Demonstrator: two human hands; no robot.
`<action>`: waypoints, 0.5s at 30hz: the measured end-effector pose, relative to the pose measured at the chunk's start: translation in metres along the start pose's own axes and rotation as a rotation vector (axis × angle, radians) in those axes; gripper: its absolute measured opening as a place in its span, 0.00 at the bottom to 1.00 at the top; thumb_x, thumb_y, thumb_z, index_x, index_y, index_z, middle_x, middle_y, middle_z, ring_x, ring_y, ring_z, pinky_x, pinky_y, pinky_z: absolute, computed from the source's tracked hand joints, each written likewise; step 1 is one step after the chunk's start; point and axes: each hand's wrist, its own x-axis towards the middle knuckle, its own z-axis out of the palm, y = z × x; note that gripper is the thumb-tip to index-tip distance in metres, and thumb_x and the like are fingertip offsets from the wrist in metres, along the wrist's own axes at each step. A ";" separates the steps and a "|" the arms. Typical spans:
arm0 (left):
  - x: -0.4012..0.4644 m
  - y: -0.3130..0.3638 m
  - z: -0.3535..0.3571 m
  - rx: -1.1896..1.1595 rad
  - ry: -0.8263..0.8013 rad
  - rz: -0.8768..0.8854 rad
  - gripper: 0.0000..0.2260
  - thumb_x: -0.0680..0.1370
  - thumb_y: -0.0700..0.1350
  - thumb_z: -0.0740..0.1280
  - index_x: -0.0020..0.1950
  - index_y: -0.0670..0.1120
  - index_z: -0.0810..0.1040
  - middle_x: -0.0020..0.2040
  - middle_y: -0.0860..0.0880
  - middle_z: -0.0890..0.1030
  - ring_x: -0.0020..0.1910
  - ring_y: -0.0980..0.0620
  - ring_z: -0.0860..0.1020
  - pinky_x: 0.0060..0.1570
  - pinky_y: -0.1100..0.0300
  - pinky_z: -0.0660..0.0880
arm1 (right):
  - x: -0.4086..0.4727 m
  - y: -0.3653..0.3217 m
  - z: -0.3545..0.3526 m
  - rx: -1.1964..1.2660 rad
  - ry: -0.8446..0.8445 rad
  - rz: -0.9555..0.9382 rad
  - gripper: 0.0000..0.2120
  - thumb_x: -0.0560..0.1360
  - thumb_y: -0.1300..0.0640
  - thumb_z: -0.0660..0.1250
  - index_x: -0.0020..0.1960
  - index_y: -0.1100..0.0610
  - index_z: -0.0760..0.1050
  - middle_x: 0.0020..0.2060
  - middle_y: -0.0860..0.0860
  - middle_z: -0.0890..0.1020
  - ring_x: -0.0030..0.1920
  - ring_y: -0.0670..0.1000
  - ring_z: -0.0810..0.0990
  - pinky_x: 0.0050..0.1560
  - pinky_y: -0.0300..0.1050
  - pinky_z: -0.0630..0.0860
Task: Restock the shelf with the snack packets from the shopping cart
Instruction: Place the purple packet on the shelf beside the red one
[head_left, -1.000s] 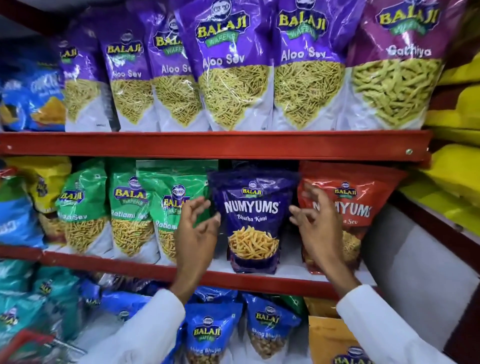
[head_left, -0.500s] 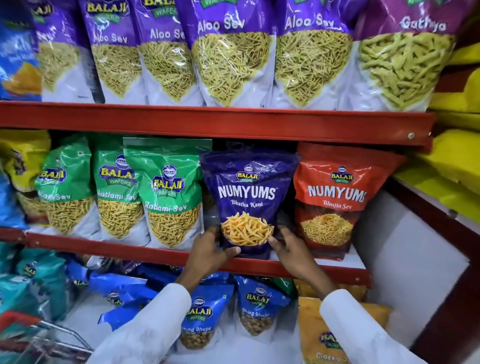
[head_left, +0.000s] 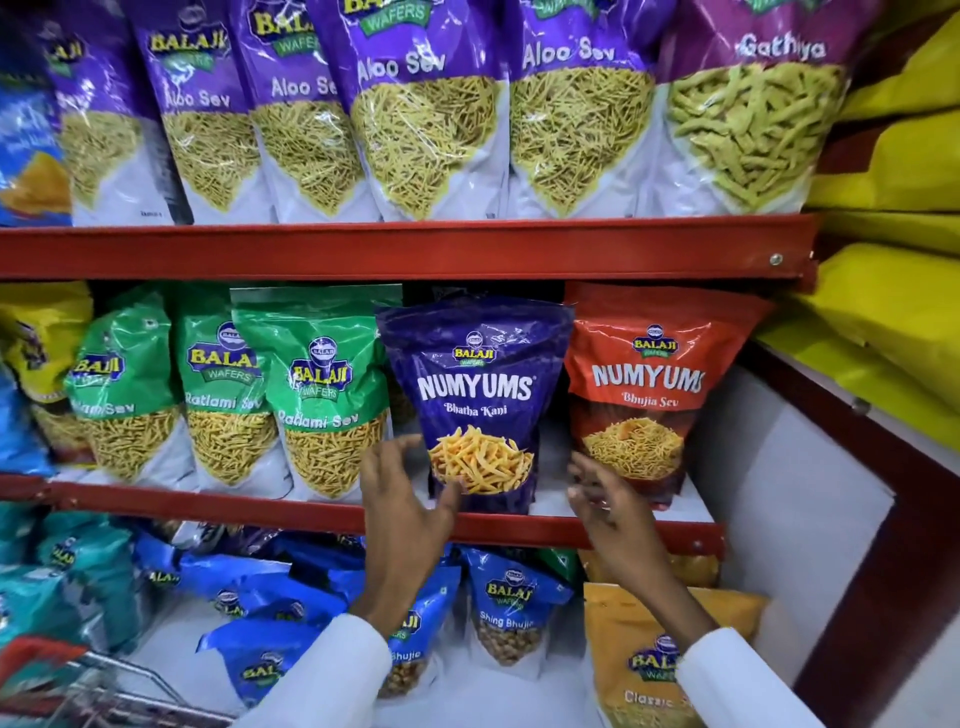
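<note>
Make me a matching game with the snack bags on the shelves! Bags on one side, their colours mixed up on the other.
Bags:
1. Aloo Sev
2. Ratlami Sev
3. Bhujia Sev
4. Shing Bhujia

Colours:
A. red
B. blue
C. purple
D. green

Pairs: 1-C, 2-D, 3-A, 4-B

Long white sleeves (head_left: 332, 670) on both arms

Premises: retail grocery shop, snack aisle.
Red metal shelves (head_left: 405, 249) stocked with rows of branded Aloo Sev packets (head_left: 426, 130) and Ratlami Sev packets (head_left: 327, 395); shopping cart (head_left: 78, 680) at lower left.
</note>
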 end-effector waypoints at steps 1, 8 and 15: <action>-0.004 0.014 -0.001 -0.036 0.070 0.071 0.18 0.70 0.44 0.75 0.56 0.48 0.73 0.54 0.51 0.71 0.50 0.55 0.72 0.52 0.61 0.71 | -0.004 0.001 -0.007 0.048 0.107 -0.016 0.17 0.80 0.59 0.64 0.67 0.49 0.73 0.60 0.47 0.81 0.56 0.42 0.81 0.56 0.43 0.80; -0.026 0.065 0.076 0.011 -0.332 0.211 0.17 0.72 0.54 0.69 0.57 0.47 0.76 0.50 0.48 0.78 0.52 0.50 0.75 0.54 0.56 0.72 | 0.002 0.027 -0.052 0.112 0.568 0.167 0.16 0.75 0.70 0.61 0.59 0.57 0.76 0.54 0.57 0.82 0.50 0.54 0.81 0.56 0.61 0.80; 0.004 0.078 0.141 -0.003 -0.494 -0.088 0.36 0.65 0.67 0.68 0.63 0.44 0.69 0.60 0.42 0.79 0.60 0.42 0.77 0.54 0.53 0.75 | 0.020 0.031 -0.076 -0.099 0.305 0.326 0.27 0.75 0.61 0.63 0.74 0.53 0.67 0.69 0.58 0.75 0.67 0.62 0.74 0.66 0.57 0.73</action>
